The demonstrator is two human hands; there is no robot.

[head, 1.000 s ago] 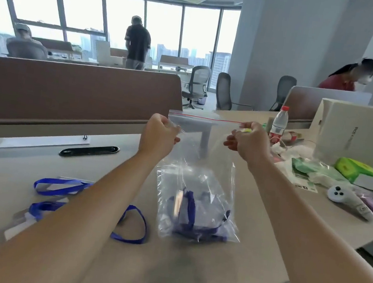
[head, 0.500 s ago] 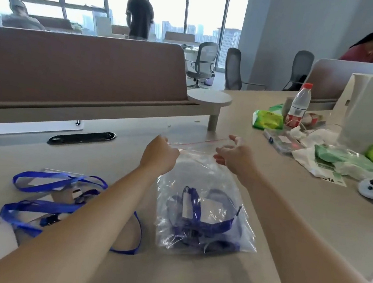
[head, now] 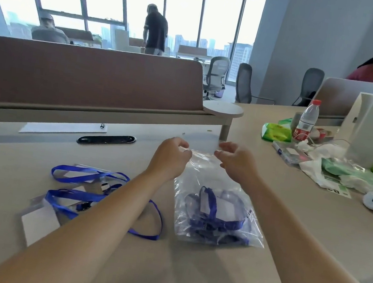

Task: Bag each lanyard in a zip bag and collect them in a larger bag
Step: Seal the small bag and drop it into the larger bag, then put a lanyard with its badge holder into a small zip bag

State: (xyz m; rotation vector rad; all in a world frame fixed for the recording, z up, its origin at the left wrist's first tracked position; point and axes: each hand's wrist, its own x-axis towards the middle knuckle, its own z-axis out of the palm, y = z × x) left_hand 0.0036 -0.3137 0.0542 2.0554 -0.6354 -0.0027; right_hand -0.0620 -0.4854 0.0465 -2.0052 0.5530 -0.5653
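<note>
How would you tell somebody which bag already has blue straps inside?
Find the long tan table. Between the person's forearms lies a clear plastic bag, its top edge up by the left hand and right hand. Unlike the loose blue straps to its left, its straps are tucked inside plastic.

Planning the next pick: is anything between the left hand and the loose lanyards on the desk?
Nothing visible. The lanyards lie uncovered on the desk left of the left hand, whose forearm passes over one strap.

Two loose lanyards, one large zip bag, one water bottle
</note>
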